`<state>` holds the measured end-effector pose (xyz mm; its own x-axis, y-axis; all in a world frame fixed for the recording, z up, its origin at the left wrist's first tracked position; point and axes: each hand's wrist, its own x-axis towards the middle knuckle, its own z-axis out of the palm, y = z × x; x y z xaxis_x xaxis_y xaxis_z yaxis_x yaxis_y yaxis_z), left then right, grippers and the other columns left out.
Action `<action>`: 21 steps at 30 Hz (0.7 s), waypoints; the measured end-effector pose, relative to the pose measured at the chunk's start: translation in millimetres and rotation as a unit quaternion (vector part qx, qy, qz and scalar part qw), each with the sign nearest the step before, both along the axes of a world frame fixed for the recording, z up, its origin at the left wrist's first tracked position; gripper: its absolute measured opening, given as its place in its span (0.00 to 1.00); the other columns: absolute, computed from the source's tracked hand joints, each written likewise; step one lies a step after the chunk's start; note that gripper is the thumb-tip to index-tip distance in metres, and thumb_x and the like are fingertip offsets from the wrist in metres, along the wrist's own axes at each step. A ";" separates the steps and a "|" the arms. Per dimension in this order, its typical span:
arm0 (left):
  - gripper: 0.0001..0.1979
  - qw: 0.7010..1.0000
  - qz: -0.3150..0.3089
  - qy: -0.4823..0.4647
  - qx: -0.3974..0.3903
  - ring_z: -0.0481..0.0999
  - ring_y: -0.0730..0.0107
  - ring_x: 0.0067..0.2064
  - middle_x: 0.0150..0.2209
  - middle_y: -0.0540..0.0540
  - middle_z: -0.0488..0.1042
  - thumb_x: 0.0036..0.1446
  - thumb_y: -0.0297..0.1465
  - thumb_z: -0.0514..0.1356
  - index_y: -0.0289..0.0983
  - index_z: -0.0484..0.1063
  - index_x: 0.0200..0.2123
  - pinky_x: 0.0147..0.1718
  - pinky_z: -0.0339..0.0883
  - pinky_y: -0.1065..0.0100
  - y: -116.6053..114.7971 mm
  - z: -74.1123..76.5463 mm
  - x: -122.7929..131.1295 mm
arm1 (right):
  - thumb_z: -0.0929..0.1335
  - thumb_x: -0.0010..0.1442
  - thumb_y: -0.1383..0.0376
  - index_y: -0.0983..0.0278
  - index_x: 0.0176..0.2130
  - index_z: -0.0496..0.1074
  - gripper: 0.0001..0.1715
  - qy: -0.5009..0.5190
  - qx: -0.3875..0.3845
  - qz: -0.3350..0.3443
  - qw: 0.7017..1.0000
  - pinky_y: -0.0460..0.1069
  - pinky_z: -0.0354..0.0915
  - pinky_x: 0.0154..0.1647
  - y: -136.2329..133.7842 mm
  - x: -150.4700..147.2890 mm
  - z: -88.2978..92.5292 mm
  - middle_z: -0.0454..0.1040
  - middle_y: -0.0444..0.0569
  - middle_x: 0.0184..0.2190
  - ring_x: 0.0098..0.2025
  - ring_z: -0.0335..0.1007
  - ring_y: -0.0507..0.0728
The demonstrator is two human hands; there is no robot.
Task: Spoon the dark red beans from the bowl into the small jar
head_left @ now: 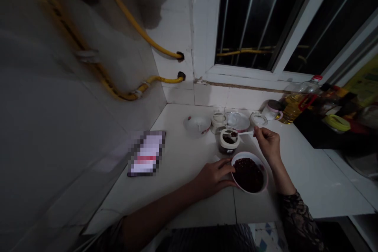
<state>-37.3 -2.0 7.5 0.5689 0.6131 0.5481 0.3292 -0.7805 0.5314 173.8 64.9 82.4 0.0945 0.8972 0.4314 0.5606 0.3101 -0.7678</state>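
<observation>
My left hand (217, 177) is closed on the left rim of a white bowl (266, 173) with a pinkish edge. Dark red flakes, like crushed chili (248, 175), fill much of it. Between the thumb and fingers of my right hand (268, 141) is the handle of a small white spoon (245, 133). Its head, with some dark red flakes on it, is over the opening of a seasoning jar (228, 149) just behind the bowl. More dark red flakes show inside that jar. The bowl and the jar both stand on the white tiled counter.
Behind the jar stand a glass bowl (191, 125), another seasoning jar (218, 120), a plate (240, 118) and a lidded jar (271, 109). An oil bottle (297, 100) and a black box (313, 130) are at right. A phone-like object (147, 153), blurred out, lies at left.
</observation>
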 end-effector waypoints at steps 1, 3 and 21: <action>0.18 1.000 0.000 0.001 -0.002 0.74 0.61 0.52 0.51 0.38 0.70 0.60 0.44 0.56 0.36 0.69 0.45 0.47 0.71 0.66 -0.1 0.0 0.1 | 0.62 0.59 0.46 0.65 0.21 0.69 0.29 -0.055 0.042 0.004 0.998 0.46 0.54 0.23 -1.5 -2.1 -0.6 0.65 0.46 0.16 0.20 0.58 0.50; 0.18 1.000 0.001 0.007 -0.008 0.74 0.61 0.52 0.51 0.38 0.70 0.60 0.44 0.56 0.36 0.69 0.45 0.47 0.71 0.65 -0.2 0.1 0.2 | 0.61 0.63 0.50 0.65 0.24 0.72 0.27 -0.173 0.097 0.033 0.980 0.47 0.57 0.28 -3.6 -5.1 -2.8 0.71 0.51 0.21 0.24 0.63 0.53; 0.18 1.000 0.005 0.012 -0.013 0.73 0.62 0.53 0.53 0.39 0.69 0.59 0.44 0.57 0.38 0.69 0.45 0.49 0.70 0.65 0.3 -2.7 0.1 | 0.66 0.53 0.44 0.65 0.17 0.60 0.31 -0.124 -0.269 0.278 0.914 0.44 0.46 0.20 -17.8 35.3 1.7 0.50 0.39 0.16 0.20 0.44 0.47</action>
<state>-37.2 -1.6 4.8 0.5761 0.6320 0.5183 0.3492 -0.7637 0.5430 209.1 47.1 84.1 -0.4813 0.8651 -0.1411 0.6095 0.2146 -0.7632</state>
